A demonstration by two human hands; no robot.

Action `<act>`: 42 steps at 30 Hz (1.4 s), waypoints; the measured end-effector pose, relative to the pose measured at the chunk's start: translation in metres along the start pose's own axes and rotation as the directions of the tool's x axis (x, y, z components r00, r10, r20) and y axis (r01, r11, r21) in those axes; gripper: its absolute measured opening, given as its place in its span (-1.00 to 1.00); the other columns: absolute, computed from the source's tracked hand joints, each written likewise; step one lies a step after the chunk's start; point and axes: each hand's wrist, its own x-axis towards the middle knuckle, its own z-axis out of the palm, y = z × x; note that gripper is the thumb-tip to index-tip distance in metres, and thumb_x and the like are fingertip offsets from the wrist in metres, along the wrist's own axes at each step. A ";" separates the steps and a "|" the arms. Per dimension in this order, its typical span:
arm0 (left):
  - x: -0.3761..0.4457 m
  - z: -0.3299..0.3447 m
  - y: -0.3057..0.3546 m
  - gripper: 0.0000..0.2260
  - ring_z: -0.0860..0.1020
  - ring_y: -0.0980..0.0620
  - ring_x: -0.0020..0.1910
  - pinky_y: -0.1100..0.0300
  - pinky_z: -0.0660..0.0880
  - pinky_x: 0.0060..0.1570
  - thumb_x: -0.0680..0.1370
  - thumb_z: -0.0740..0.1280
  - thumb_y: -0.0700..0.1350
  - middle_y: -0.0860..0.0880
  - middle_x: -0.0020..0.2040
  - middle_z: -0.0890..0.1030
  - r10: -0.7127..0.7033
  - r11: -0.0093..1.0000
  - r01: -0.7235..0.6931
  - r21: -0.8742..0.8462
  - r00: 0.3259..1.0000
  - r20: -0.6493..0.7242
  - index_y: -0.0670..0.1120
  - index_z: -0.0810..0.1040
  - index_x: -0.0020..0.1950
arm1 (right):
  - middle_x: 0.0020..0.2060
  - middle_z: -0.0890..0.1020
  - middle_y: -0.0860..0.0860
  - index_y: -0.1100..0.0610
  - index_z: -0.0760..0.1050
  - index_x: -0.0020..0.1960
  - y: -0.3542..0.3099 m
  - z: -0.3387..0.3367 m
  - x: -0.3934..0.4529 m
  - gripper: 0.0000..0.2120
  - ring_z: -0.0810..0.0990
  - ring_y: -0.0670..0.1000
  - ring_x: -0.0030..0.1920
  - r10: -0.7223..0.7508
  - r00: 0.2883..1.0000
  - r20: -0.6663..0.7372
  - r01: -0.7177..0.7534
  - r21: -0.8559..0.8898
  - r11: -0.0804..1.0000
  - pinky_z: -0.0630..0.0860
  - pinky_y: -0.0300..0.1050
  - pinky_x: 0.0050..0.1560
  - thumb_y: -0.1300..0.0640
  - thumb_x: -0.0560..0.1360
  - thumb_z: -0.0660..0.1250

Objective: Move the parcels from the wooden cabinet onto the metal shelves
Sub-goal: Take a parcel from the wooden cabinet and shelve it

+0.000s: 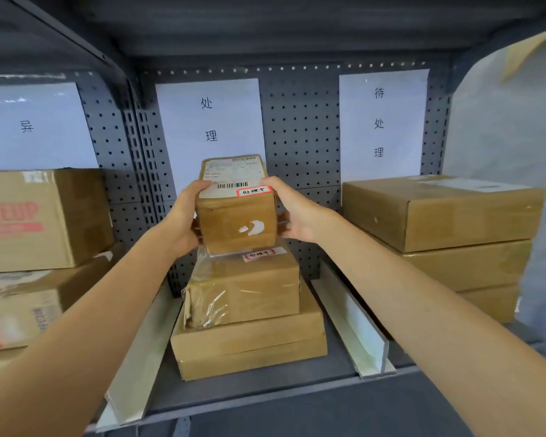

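Both forearms reach in; L grip (183, 216) and R grip (292, 212) clamped on sides of small cardboard parcel (237, 216), w/ barcode label + red-bordered sticker "处理中", held just above 3-box stack (246, 313) in mid bay of grey metal shelf (265, 392). Top stack box is film-wrapped w/ same sticker. 3 paper signs on pegboard: "异", "处理" (208, 121), "待处理" (379, 123); 3 boxes stacked R (448, 228).

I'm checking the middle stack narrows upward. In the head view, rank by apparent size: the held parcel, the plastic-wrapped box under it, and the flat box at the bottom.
1. Flat box at the bottom, clearly widest.
2. Plastic-wrapped box.
3. Held parcel, smallest, gripped by the left hand and right hand.
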 end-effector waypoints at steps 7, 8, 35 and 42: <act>0.030 -0.016 -0.005 -0.64 0.56 -0.11 -0.07 0.03 0.54 -0.15 0.48 0.35 0.03 -0.17 0.12 0.55 -0.071 0.992 0.075 0.104 0.997 -0.043 -0.11 0.46 0.20 | -0.17 0.59 0.10 0.08 0.46 -0.10 0.005 0.012 0.030 -0.66 0.58 0.05 -0.15 0.084 0.995 -0.050 -0.088 -0.085 0.992 0.56 -0.07 -0.07 -0.19 0.57 0.16; 0.033 -0.018 -0.006 -0.65 0.55 -0.09 -0.12 0.05 0.53 -0.21 0.48 0.36 0.03 -0.16 0.07 0.55 -0.079 0.990 0.083 0.115 0.996 -0.039 -0.11 0.46 0.17 | -0.18 0.59 0.10 0.08 0.46 -0.10 0.006 0.013 0.032 -0.66 0.58 0.05 -0.15 0.095 0.993 -0.065 -0.100 -0.092 0.991 0.56 -0.09 -0.10 -0.19 0.56 0.17; -0.030 -0.050 0.017 -0.44 0.46 -0.11 0.28 0.07 0.37 0.20 0.51 0.34 0.16 -0.08 0.34 0.48 0.571 0.385 -0.342 0.857 0.818 0.069 -0.04 0.34 0.44 | 0.34 0.39 0.11 0.10 0.28 0.44 -0.005 0.035 -0.008 -0.50 0.34 0.13 0.34 -0.648 0.748 -0.144 0.181 -0.895 0.408 0.34 -0.04 0.18 -0.07 0.57 0.23; -0.120 -0.079 0.011 -0.55 0.51 -0.18 0.16 -0.05 0.37 0.16 0.52 0.28 0.12 -0.13 0.17 0.58 0.722 -0.228 -0.067 0.971 0.658 0.215 -0.06 0.46 0.34 | 0.30 0.40 0.13 0.14 0.29 0.42 0.006 0.056 -0.062 -0.52 0.35 0.16 0.26 -0.745 0.650 0.150 0.186 -0.982 -0.035 0.29 -0.01 0.23 0.00 0.56 0.24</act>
